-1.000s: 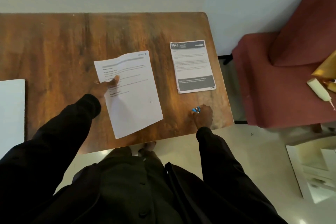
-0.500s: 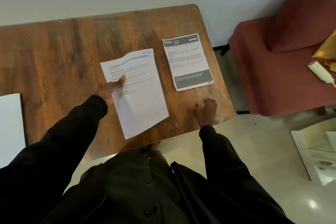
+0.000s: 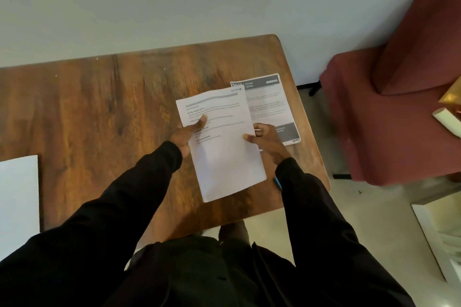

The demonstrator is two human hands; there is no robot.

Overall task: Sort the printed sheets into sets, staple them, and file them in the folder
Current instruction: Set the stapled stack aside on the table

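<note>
Both hands hold a white printed sheet set (image 3: 224, 147) above the wooden table (image 3: 99, 112). My left hand (image 3: 188, 133) grips its left edge, thumb on top of the print. My right hand (image 3: 264, 138) pinches the right edge, thumb on the page. Partly under that set lies a second printed set with dark grey bands (image 3: 274, 104), flat on the table near its right edge. A small blue stapler (image 3: 277, 183) peeks out beside my right sleeve at the table's front right; most of it is hidden.
A white sheet or folder (image 3: 18, 197) lies at the table's left edge. A dark red armchair (image 3: 389, 112) stands right of the table, with a white roll (image 3: 447, 119) and a gold item on it. Pale floor lies below.
My right hand left the blue stapler at the front right and came up to pinch the sheet set's right edge. The set shifted right, now overlapping the grey-banded set.
</note>
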